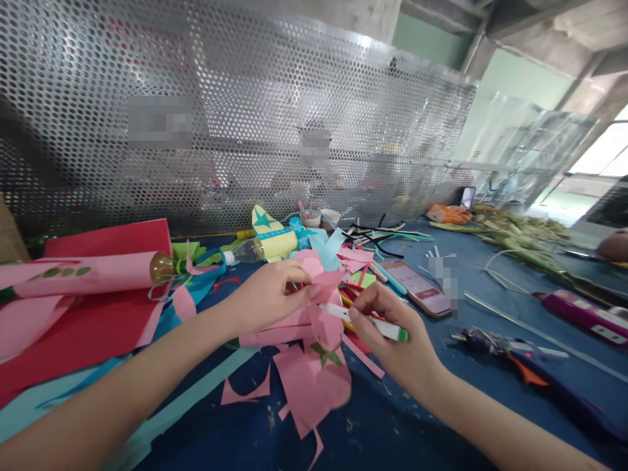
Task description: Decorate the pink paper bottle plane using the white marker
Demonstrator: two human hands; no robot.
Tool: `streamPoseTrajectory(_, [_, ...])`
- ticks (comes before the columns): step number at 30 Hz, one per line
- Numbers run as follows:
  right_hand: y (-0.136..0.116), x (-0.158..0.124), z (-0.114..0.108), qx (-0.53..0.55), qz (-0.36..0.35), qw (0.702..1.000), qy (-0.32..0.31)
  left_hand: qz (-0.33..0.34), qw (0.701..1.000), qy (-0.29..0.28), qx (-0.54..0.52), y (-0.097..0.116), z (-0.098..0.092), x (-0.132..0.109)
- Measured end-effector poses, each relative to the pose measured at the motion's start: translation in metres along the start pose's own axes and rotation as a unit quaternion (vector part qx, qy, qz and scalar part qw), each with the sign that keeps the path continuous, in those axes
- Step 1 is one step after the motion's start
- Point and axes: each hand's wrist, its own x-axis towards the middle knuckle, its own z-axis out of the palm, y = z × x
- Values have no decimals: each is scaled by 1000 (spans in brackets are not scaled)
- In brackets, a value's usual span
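Observation:
My left hand [267,294] is closed around a pink paper flower [314,314], pinching its petals near the top. My right hand [392,340] grips a white pen with a green cap [366,322], its tip resting against a pink petal. The flower has a small green star piece [328,355] on its lower part, and pink paper scraps [299,392] lie under it on the blue table [417,432].
A pink paper roll on red sheets [83,288] lies at the left. A bottle plane with yellow wings [267,242], a phone [417,286], a glue gun [515,356], a purple power strip [583,314] and green stalks [520,235] surround me. Perforated metal screen [245,118] stands behind.

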Motion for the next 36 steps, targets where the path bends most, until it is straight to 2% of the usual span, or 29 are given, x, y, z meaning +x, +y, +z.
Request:
streamPoseTrajectory(16, [0, 2, -1, -36, 0, 999, -17, 5, 999, -8, -52, -6, -3, 1])
streamPoseTrajectory(29, [-1, 4, -8, -89, -7, 995, 45, 2, 999, -14, -48, -6, -4, 2])
streamPoseTrajectory(36, [-3, 7, -10, -79, -9, 996, 51, 7, 999, -14, -48, -8, -2, 1])
